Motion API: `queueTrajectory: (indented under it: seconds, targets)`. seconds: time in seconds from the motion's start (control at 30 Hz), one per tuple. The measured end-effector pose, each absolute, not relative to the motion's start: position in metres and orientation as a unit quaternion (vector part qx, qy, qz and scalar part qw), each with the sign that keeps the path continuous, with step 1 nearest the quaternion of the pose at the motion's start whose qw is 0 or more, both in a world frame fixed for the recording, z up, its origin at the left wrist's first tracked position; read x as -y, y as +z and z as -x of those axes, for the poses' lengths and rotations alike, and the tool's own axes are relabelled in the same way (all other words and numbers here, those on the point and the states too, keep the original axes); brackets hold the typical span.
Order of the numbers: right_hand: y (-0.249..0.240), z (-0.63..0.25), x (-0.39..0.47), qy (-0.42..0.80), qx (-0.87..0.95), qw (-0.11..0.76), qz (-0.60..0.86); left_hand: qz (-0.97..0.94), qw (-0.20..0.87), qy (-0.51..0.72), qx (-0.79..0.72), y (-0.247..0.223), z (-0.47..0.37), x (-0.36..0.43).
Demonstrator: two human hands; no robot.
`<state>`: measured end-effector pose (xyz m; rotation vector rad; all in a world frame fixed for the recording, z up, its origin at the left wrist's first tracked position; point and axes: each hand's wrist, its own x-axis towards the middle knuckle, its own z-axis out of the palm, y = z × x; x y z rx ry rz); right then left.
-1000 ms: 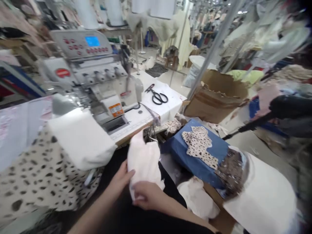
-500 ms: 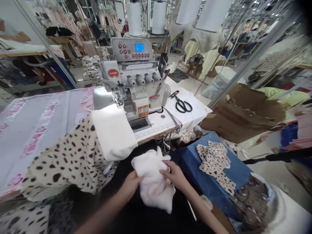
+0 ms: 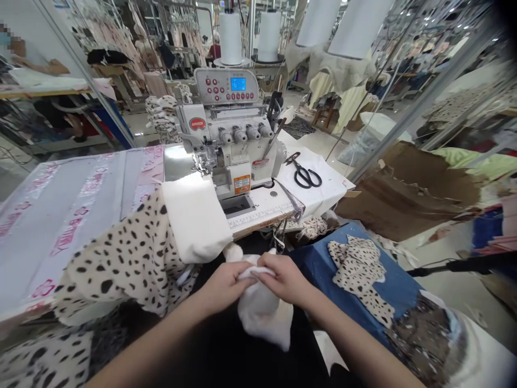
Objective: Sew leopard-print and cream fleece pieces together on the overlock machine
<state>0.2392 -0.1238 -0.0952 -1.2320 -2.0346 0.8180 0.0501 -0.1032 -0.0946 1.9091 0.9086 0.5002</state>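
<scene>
A piece of white fleecy fabric hangs from both hands over my dark lap. My left hand pinches its upper edge from the left. Close beside it, my right hand is closed on the same edge, thumb and fingers pressed together. Ahead stands a white overlock sewing machine. Under its presser foot lies the edge of a white fabric panel, joined to a large spotted cream fabric that drapes down at the left.
Black-handled scissors lie on the white surface right of the machine. Spotted fabric pieces rest on a blue cloth to the right. A cardboard box stands beyond. White thread cones rise behind the machine. A person sits far left.
Both hands have come together at the top of the white fabric, which is now gathered between them and hangs down. The view has shifted slightly. The fabric at the machine stays put.
</scene>
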Motion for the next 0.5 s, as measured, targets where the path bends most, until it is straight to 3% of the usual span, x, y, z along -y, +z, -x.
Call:
queueTrajectory:
  seconds: [0.17, 0.27, 0.43, 0.5]
  targets:
    - [-0.035, -0.255, 0.098, 0.415, 0.773, 0.255, 0.407, -0.767, 0.458, 0.222, -0.390, -0.026, -0.035, 0.085]
    - [-0.004, -0.269, 0.086, 0.378, 0.784, 0.254, 0.421, -0.743, 0.446, 0.271, -0.420, 0.013, -0.020, 0.081]
    - [0.041, -0.271, 0.082, 0.251, 0.774, 0.386, 0.435, -0.681, 0.451, 0.350, -0.458, 0.041, -0.002, 0.076]
    - [0.058, -0.266, 0.085, 0.219, 0.753, 0.461, 0.416, -0.685, 0.462, 0.317, -0.466, 0.044, 0.006, 0.075]
